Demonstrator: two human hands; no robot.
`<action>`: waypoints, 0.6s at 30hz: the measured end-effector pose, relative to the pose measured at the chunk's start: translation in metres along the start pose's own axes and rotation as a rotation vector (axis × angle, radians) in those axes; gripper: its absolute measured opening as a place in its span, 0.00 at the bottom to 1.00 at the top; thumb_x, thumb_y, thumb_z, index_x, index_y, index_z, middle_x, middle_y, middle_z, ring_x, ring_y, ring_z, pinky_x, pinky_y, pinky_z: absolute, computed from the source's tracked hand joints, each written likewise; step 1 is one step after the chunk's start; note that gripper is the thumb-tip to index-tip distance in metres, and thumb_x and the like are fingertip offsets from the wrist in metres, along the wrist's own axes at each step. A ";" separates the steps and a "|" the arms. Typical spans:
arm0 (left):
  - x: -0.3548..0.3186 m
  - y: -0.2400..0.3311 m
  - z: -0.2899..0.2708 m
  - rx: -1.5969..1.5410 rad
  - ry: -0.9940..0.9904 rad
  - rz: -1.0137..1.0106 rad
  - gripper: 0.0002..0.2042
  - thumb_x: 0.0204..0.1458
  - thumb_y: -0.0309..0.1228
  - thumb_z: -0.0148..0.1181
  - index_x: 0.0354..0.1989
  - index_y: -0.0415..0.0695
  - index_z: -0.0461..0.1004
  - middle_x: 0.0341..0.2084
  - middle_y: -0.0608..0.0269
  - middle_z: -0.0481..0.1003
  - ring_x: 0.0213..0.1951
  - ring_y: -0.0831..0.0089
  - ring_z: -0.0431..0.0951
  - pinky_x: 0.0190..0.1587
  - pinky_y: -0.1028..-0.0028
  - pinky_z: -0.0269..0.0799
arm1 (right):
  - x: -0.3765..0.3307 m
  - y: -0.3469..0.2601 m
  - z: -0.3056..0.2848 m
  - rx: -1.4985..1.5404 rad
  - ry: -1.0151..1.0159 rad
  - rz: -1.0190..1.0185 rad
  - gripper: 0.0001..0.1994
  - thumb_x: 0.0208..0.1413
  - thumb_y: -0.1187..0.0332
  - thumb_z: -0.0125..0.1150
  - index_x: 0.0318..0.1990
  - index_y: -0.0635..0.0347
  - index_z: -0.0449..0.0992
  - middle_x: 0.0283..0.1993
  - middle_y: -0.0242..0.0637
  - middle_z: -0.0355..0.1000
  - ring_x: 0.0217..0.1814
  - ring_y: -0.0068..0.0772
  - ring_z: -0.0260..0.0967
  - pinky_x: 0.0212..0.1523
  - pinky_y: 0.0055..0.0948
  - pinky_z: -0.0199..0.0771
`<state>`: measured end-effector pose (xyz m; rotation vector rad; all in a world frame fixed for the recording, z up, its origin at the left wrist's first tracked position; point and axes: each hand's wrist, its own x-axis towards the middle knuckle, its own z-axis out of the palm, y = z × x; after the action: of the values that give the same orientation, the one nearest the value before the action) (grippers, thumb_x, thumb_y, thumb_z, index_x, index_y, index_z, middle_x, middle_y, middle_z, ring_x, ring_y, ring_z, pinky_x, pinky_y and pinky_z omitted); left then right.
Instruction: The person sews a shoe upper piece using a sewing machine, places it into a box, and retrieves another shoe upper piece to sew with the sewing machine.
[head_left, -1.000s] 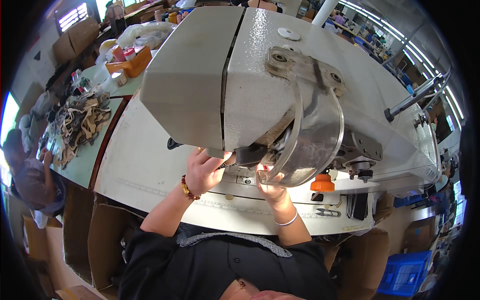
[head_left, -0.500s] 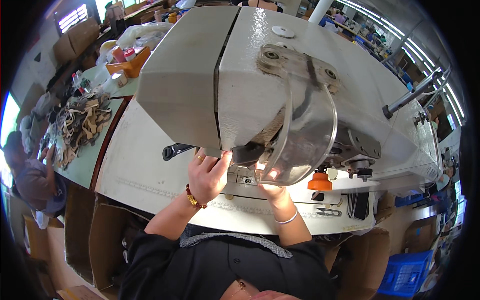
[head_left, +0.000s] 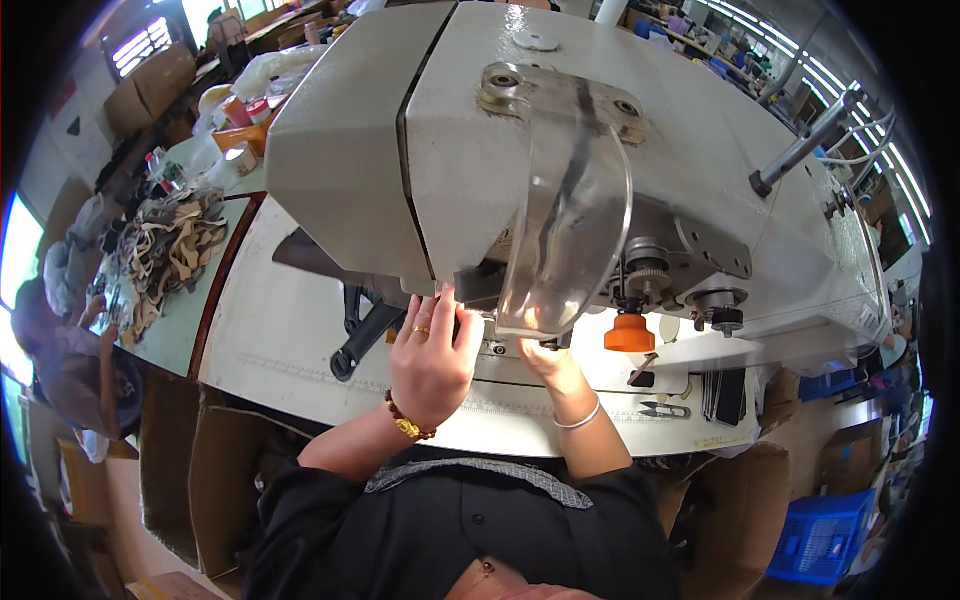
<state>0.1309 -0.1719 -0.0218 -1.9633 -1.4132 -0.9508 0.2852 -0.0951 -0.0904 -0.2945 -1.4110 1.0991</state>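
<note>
A large pale sewing machine (head_left: 330, 150) fills the middle, its head hanging over a white work surface (head_left: 300, 370). My left hand (head_left: 432, 355) is at the underside of the head, fingers stretched up and away from me, some fingertips hidden. Beside it on the left lies a dark strap-like piece (head_left: 368, 335) with a rounded, holed end; whether the hand touches it is hidden. My right hand (head_left: 548, 365) is below the clear curved shield (head_left: 570, 230), its fingers mostly out of sight. A dark flat piece (head_left: 305, 255) shows behind the head.
To the right are an orange knob (head_left: 629, 334), thread snips (head_left: 664, 410) and dark strips (head_left: 724, 396). Cardboard boxes (head_left: 165, 480) stand below the table. A pile of cut pieces (head_left: 165, 250) lies on the left table, where another person (head_left: 75, 350) sits. A blue crate (head_left: 822, 537) is at lower right.
The dark strap-like piece has swung nearer to me and shows more of its length. My left hand's fingers have straightened from a bent, pinched pose. The view has shifted slightly.
</note>
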 end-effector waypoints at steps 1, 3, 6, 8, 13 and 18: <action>0.001 0.003 -0.002 0.040 -0.023 -0.009 0.05 0.48 0.22 0.58 0.32 0.35 0.76 0.41 0.46 0.75 0.43 0.55 0.79 0.48 0.58 0.77 | 0.003 0.000 -0.005 -0.487 -0.050 -0.260 0.16 0.50 0.79 0.62 0.48 0.60 0.74 0.40 0.35 0.76 0.39 0.30 0.74 0.42 0.28 0.76; 0.000 0.007 -0.001 0.082 -0.030 -0.023 0.06 0.49 0.24 0.58 0.33 0.35 0.76 0.42 0.43 0.75 0.43 0.53 0.79 0.48 0.58 0.78 | 0.008 -0.006 -0.003 -0.843 -0.063 -0.417 0.11 0.40 0.81 0.63 0.33 0.58 0.78 0.28 0.35 0.74 0.26 0.38 0.71 0.29 0.32 0.73; 0.001 0.011 0.000 0.089 -0.042 -0.036 0.07 0.49 0.25 0.59 0.34 0.34 0.76 0.42 0.42 0.75 0.42 0.53 0.80 0.46 0.58 0.78 | 0.011 -0.003 -0.003 -0.817 -0.046 -0.520 0.10 0.32 0.83 0.60 0.25 0.60 0.75 0.25 0.35 0.71 0.23 0.40 0.69 0.24 0.35 0.71; 0.005 0.013 0.000 0.107 -0.046 -0.026 0.07 0.49 0.25 0.59 0.34 0.34 0.76 0.42 0.43 0.75 0.42 0.52 0.80 0.46 0.58 0.79 | 0.012 -0.005 -0.002 -0.985 -0.046 -0.614 0.09 0.28 0.84 0.57 0.21 0.62 0.71 0.23 0.36 0.69 0.23 0.42 0.68 0.22 0.36 0.70; 0.003 0.007 0.003 0.146 -0.060 -0.016 0.11 0.47 0.24 0.61 0.40 0.35 0.75 0.38 0.57 0.73 0.34 0.61 0.77 0.35 0.68 0.75 | 0.015 -0.045 0.026 -1.139 0.014 -0.544 0.08 0.32 0.83 0.57 0.26 0.69 0.73 0.26 0.45 0.70 0.23 0.44 0.67 0.25 0.40 0.69; 0.013 -0.019 -0.033 -0.263 -0.156 -0.014 0.16 0.46 0.29 0.64 0.45 0.40 0.77 0.35 0.59 0.76 0.36 0.59 0.76 0.40 0.65 0.72 | -0.023 -0.067 0.044 -0.685 -0.158 0.330 0.11 0.51 0.72 0.62 0.40 0.69 0.76 0.40 0.50 0.73 0.39 0.45 0.71 0.42 0.42 0.71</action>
<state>0.1073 -0.1836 0.0096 -2.2659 -1.4477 -1.0550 0.2805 -0.1652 -0.0452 -0.9748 -1.9023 0.8738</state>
